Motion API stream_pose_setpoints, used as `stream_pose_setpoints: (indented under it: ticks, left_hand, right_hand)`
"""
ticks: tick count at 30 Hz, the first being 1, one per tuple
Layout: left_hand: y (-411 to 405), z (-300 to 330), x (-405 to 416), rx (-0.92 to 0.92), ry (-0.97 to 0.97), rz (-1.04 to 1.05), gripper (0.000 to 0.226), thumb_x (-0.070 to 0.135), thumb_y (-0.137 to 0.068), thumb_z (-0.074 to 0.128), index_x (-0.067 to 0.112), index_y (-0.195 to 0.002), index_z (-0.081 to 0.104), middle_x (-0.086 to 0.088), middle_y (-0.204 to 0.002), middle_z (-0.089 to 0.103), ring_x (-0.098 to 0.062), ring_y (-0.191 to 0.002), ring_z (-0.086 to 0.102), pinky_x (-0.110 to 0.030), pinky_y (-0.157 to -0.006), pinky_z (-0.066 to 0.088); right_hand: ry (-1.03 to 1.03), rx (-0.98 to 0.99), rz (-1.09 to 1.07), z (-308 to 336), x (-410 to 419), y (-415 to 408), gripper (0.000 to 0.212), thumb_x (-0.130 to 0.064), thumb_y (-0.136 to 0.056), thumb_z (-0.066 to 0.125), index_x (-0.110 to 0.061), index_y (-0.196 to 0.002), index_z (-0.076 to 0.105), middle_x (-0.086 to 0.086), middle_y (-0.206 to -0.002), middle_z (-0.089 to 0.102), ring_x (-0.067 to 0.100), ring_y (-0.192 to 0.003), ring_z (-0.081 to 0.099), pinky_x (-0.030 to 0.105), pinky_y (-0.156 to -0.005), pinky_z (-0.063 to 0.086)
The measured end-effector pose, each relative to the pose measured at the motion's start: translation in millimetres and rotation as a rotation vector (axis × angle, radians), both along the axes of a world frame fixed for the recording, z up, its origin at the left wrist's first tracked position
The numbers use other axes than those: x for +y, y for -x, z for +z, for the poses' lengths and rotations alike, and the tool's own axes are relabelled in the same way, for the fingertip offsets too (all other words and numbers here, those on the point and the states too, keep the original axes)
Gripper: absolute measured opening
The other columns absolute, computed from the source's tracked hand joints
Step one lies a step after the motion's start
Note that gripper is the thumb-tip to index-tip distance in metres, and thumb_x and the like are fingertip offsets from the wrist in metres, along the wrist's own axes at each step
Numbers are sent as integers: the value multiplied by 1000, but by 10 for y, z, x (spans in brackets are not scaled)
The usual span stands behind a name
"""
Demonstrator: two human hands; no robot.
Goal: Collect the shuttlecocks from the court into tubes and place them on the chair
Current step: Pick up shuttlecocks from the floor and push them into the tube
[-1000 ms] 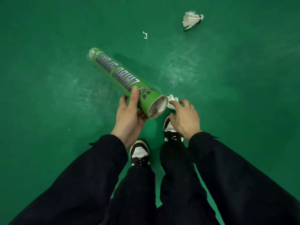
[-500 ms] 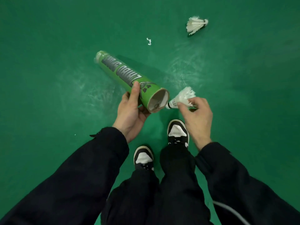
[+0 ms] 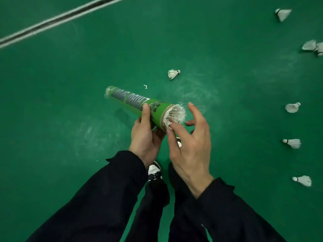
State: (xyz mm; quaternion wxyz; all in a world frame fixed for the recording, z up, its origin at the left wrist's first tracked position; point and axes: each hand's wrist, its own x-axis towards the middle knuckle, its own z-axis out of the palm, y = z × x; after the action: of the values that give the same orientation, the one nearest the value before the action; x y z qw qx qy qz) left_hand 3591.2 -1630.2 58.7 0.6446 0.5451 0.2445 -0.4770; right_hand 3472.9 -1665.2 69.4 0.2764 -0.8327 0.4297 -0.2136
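shuttle in tube: shuttlecock [image 3: 175, 114] sits cork-first in mouth of green tube [image 3: 134, 104], feathers poking out past rim, not fully seated.
L grip: left hand [image 3: 146, 137] wrapped round tube just behind mouth, thumb on top; tube tilts away w/ far end capped.
R grip: right hand [image 3: 189, 145] fingers spread, holding nothing; one fingertip touches feathers at rim.
risk 1: push off-centre, feathers snag on rim and bend or snap.
risk 2: tube mouth dips, shuttle slides back out.
beyond grip: loose shuttle [image 3: 173, 74] ahead of tube mouth; more, e.g. [image 3: 292, 107], well off to R on court floor [image 3: 70, 154].
risk 3: many left; this tube may fill first.
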Motion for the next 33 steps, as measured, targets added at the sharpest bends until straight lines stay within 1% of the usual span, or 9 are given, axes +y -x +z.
stream_pose_setpoints:
  ticks: [3, 7, 9, 12, 17, 24, 27, 31, 33]
  left_hand:
    - [30, 281, -50, -43, 30, -39, 75, 52, -98, 61, -4, -146, 49, -26, -129, 66, -29, -99, 67, -35, -80, 62]
    - [156, 391, -108, -99, 26, -87, 76, 56, -96, 65, 1, -147, 47, -27, -137, 65, -30, -103, 70, -43, -91, 60]
    - [215, 396, -152, -114, 10, -88, 70, 51, -101, 61, 2, -147, 45, -26, -135, 66, -29, -101, 73, -44, -91, 60]
    - [331, 422, -217, -105, -33, -85, 65, 49, -101, 60, 5, -147, 46, -21, -133, 70, -26, -98, 76, -41, -88, 64]
    - [527, 523, -351, -65, -91, -107, 62, 50, -100, 60, 6, -142, 51, -20, -128, 72, -31, -113, 74, -48, -100, 59]
    - [564, 622, -467, -74, -46, -58, 71, 50, -97, 63, 6, -150, 43, -17, -123, 75, -28, -107, 76, -40, -90, 63]
    - [549, 643, -459, -76, -72, -55, 71, 49, -97, 63, 5, -149, 42, -14, -117, 77, -24, -100, 78, -35, -80, 64]
    - [534, 672, -396, -53, -91, -82, 68, 48, -98, 63, 6, -147, 43, -15, -117, 77, -26, -104, 77, -40, -88, 64]
    - [528, 717, -391, -58, -78, -87, 66, 45, -100, 62, 7, -149, 42, -11, -107, 79, -22, -93, 78, -35, -75, 65]
  right_hand:
    - [1, -78, 6, 279, -9, 55, 14, -19, -97, 67, -12, -106, 76, 7, -121, 64, 22, -81, 59, 41, -66, 54]
    - [-343, 41, 169, 451, -143, 74, 35, -24, -88, 47, -23, -120, 63, -12, -127, 60, 19, -97, 64, 42, -76, 57]
    - [-521, 90, 242, 489, -280, 92, 46, -23, -81, 44, -28, -125, 57, -12, -129, 61, 21, -107, 63, 43, -86, 55]
    - [-632, 226, 294, 520, -431, 108, 40, -23, -81, 49, -25, -120, 55, 3, -118, 68, 32, -104, 64, 45, -86, 54]
    - [-671, 301, 260, 573, -558, 160, 21, -29, -86, 52, -22, -105, 55, 7, -100, 71, 38, -91, 66, 45, -77, 56]
    - [-659, 245, 206, 667, -677, 184, 26, -41, -90, 51, -26, -110, 58, 3, -98, 74, 31, -88, 68, 43, -74, 57]
    - [-698, 277, 177, 663, -666, 156, 31, -44, -84, 51, -22, -103, 62, 3, -85, 72, 30, -80, 68, 44, -70, 57]
    - [-693, 220, 89, 643, -577, 150, 31, -43, -82, 56, -22, -102, 65, 0, -79, 72, 25, -76, 68, 42, -67, 57]
    - [-715, 116, -28, 654, -497, 175, 24, -38, -84, 66, -25, -104, 67, -5, -81, 74, 16, -75, 70, 38, -67, 58]
